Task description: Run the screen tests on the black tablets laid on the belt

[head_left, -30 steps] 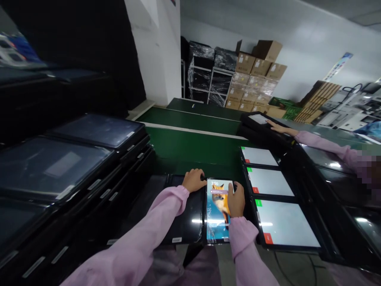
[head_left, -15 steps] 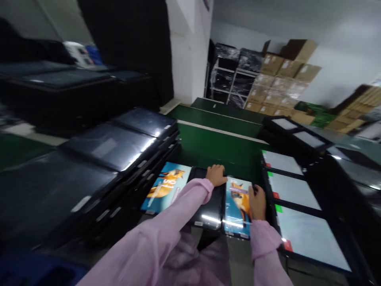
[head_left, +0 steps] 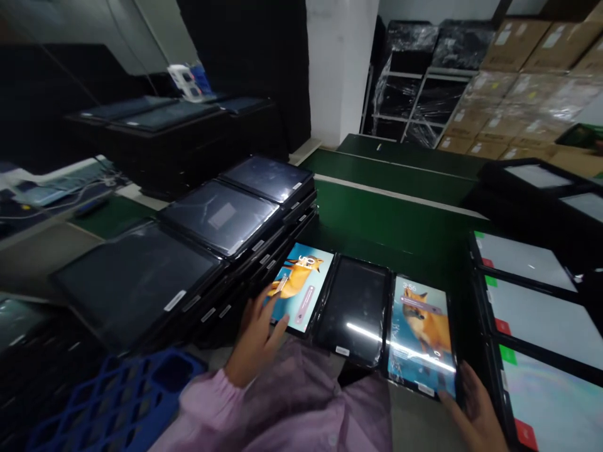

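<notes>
Three tablets lie side by side in front of me. The left tablet [head_left: 301, 292] is lit, with a fox picture on its screen. My left hand [head_left: 259, 336] is at its lower left edge, fingers apart, some fingertips over the screen. In the middle lies a dark tablet [head_left: 354, 307]; neither hand is on it. The right tablet [head_left: 419, 333] also shows a fox, with the time 3:56. At its lower right corner is my right hand [head_left: 471, 402], thumb and fingers apart around the corner; part of the hand is in shadow.
On the left stand stacks of dark tablets [head_left: 221, 216]. Several tablets with white screens [head_left: 541, 307] and red and green corners line the right. A blue plastic grid tray [head_left: 127, 395] sits low at left. Behind are a green table [head_left: 377, 210] and cardboard boxes [head_left: 509, 107].
My left hand has moved from the top of the dark tablet to the left tablet's edge. My right hand slid down from the right tablet's side to its lower corner. The view turned left.
</notes>
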Action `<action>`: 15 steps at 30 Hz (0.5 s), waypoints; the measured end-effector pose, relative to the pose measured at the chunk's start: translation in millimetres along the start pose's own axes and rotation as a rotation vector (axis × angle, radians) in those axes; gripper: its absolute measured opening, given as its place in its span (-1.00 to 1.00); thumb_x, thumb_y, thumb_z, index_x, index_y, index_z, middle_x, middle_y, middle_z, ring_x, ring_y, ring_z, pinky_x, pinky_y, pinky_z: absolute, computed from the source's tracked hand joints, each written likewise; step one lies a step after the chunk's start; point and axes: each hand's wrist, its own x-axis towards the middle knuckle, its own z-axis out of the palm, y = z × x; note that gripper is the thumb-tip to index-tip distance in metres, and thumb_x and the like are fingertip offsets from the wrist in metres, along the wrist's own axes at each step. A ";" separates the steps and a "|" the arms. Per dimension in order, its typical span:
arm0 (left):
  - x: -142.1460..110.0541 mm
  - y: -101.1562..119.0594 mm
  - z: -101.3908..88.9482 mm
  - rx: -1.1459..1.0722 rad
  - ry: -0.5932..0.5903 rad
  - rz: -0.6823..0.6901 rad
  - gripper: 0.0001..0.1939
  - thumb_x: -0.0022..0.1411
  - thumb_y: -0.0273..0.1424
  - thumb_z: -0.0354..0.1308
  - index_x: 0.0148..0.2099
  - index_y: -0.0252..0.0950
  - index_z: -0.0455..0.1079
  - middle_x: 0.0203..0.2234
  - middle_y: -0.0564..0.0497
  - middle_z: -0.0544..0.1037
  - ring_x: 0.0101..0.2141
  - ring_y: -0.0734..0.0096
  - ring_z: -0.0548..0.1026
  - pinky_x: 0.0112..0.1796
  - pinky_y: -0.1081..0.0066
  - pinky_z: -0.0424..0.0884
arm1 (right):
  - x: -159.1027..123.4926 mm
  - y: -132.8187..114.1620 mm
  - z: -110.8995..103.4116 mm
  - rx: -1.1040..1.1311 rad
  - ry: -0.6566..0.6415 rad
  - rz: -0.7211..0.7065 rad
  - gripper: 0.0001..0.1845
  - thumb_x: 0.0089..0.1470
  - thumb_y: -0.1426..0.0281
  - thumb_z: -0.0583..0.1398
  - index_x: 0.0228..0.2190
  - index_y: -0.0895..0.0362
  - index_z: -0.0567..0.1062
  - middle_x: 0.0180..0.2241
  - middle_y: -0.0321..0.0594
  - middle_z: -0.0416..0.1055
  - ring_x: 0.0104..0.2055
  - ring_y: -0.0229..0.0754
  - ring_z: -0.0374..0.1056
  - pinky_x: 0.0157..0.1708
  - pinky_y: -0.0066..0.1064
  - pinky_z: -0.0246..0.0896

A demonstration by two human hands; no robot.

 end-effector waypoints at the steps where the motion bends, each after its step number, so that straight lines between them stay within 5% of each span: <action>1: -6.2 -4.6 0.3 0.015 0.005 -0.024 -0.44 0.50 -0.18 -0.02 0.45 -0.19 0.14 0.45 -0.23 0.15 0.42 -0.06 0.15 0.38 -0.21 0.03 | 2.1 -2.2 0.2 -0.012 -0.001 0.000 0.20 -0.12 -0.17 0.43 0.39 0.05 0.17 0.42 -0.05 0.08 0.45 0.22 0.02 0.43 0.03 -0.06; 7: -7.6 -15.0 18.0 0.045 0.023 -0.110 -0.30 0.49 -0.10 -0.05 0.53 -0.28 -0.01 0.47 -0.31 0.11 0.45 -0.09 0.08 0.40 -0.20 0.03 | 40.0 -28.3 12.8 -0.065 0.089 -0.065 0.15 -0.08 -0.21 0.39 0.36 0.09 0.25 0.37 0.01 0.19 0.38 0.24 0.14 0.38 0.03 0.06; 15: 4.5 -24.7 42.8 0.134 0.084 -0.092 -0.21 0.48 -0.05 -0.07 0.54 -0.42 -0.07 0.42 -0.45 0.17 0.43 -0.21 0.12 0.37 -0.27 0.05 | 54.5 -35.7 13.2 0.076 0.114 0.116 -0.07 0.03 -0.26 0.28 0.29 -0.06 0.40 0.26 -0.16 0.36 0.24 0.19 0.34 0.13 -0.08 0.39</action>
